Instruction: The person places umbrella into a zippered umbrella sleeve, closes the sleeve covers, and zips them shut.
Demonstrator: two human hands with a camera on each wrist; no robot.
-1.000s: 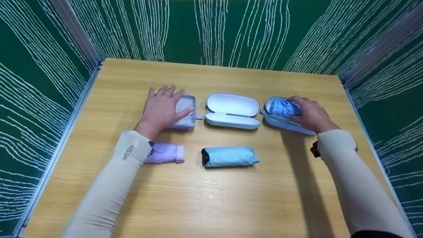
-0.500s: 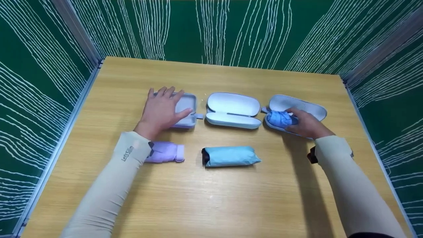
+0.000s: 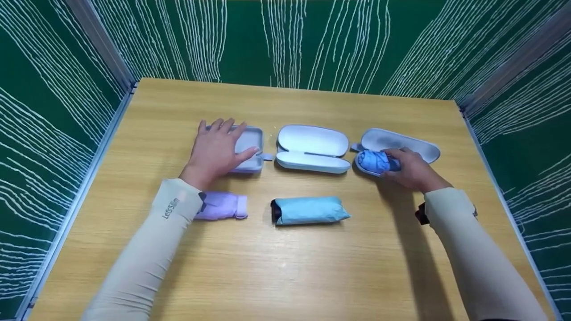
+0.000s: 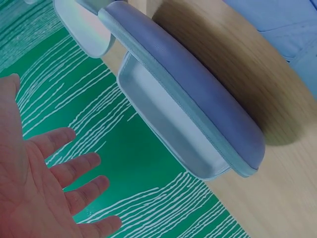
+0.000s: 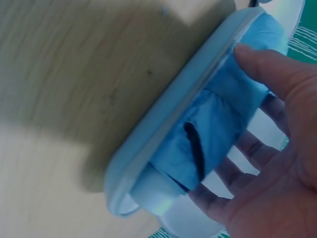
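Note:
My right hand (image 3: 412, 169) holds a blue folding umbrella (image 5: 208, 119), which lies in the lower half of the right-hand open case (image 3: 401, 145). In the right wrist view the thumb is by the zipped rim and the fingers curl along the far side. Straight, spread fingers show on my left hand (image 3: 214, 149), which overlaps the left-hand open case (image 3: 250, 147) in the head view. The left wrist view has that lilac case (image 4: 198, 84) with its pale inside bare, and the left palm (image 4: 29, 193) apart from it, holding nothing.
Between the two cases stands another open case (image 3: 314, 142) with a pale lining. Nearer on the wooden table (image 3: 285, 272) lie a teal folding umbrella (image 3: 312, 211) with a black end and a purple one (image 3: 223, 206), partly hidden by the left sleeve. Green walls (image 3: 245, 40) enclose the table.
My right hand has brought the blue umbrella nearer and down, from over the case's lid into its lower half. The left hand has stayed in place.

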